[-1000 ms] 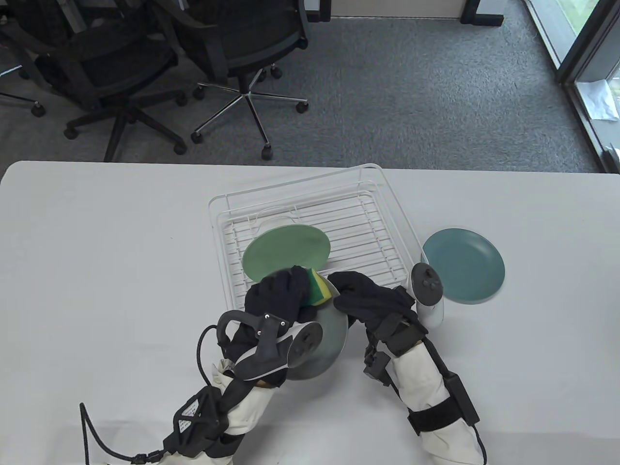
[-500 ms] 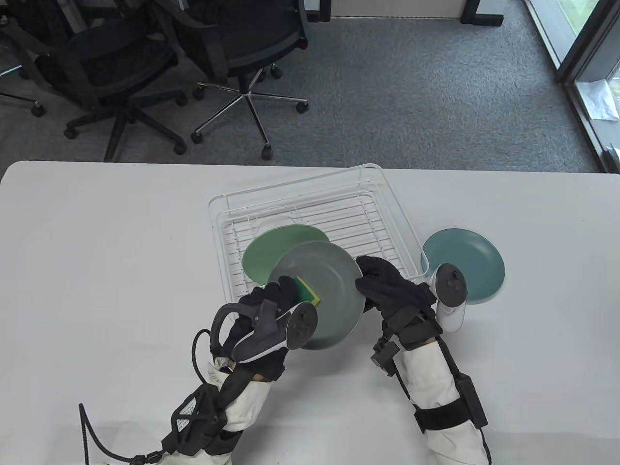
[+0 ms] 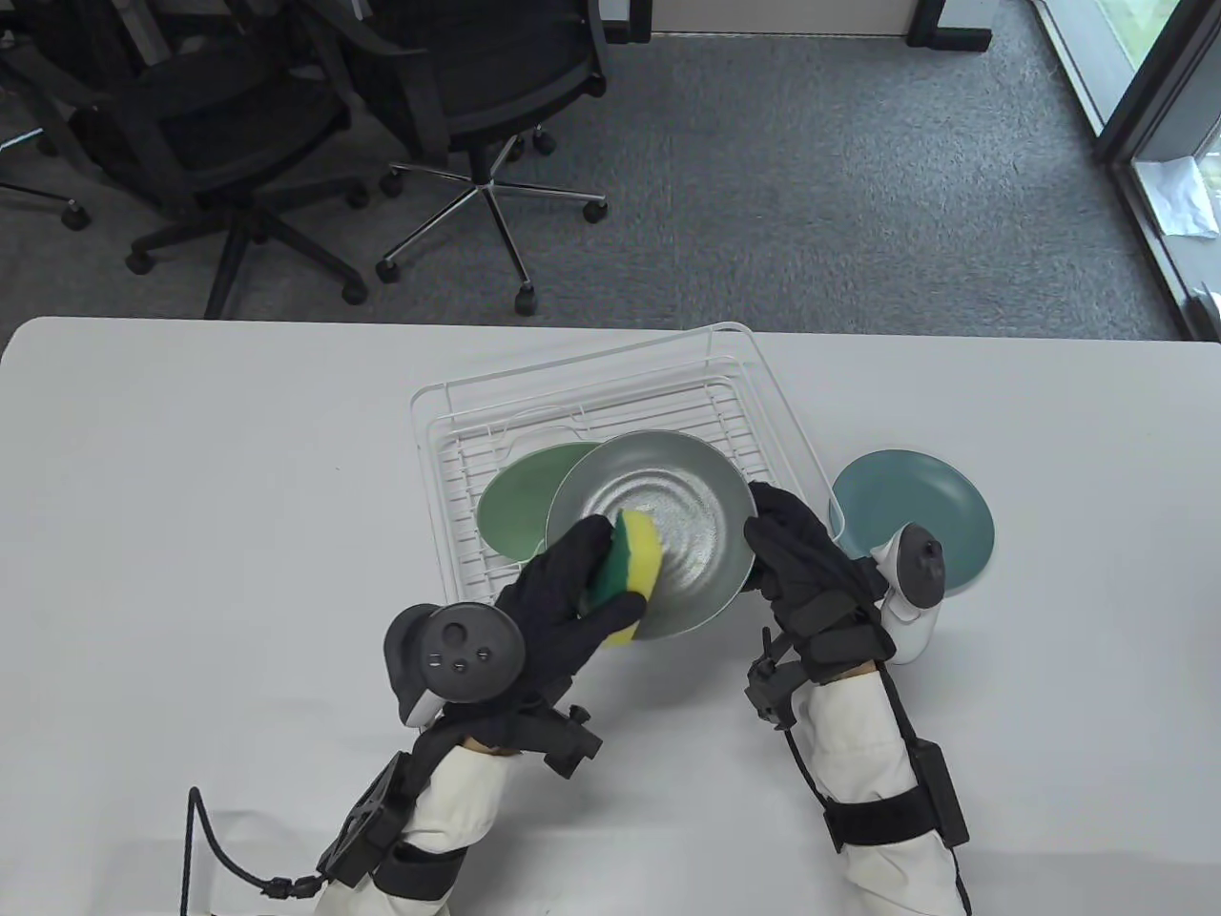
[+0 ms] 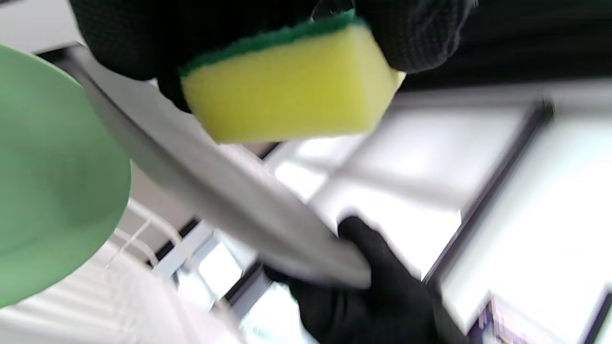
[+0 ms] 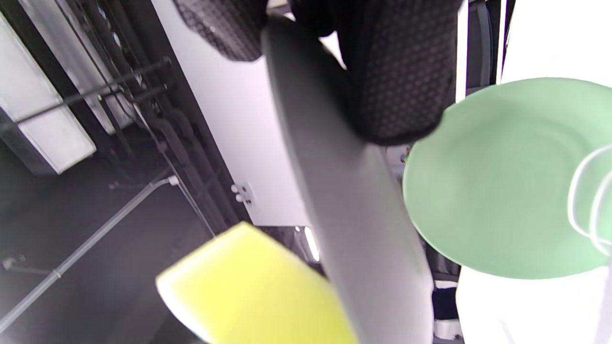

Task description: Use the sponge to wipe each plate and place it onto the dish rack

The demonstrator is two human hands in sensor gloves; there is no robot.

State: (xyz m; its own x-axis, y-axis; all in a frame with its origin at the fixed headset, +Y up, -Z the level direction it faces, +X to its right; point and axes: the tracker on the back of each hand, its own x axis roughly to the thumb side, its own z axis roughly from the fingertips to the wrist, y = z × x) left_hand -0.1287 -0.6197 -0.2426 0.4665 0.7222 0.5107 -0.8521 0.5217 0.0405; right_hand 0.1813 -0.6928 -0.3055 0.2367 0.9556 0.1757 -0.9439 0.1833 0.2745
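Table [image 3: 191, 496] — white, smooth, bearing white wire dish rack [image 3: 763, 401]; beyond rack, grey carpet [image 3: 811, 172], black office chairs [image 3: 477, 86]. Over rack: left hand [image 3: 563, 592] pinching yellow-green sponge [image 3: 630, 563], right hand [image 3: 792, 553] gripping grey metal plate [image 3: 668, 515].

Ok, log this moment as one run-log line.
left hand: sponge on grey plate | right hand: holds plate rim | green plate: in rack
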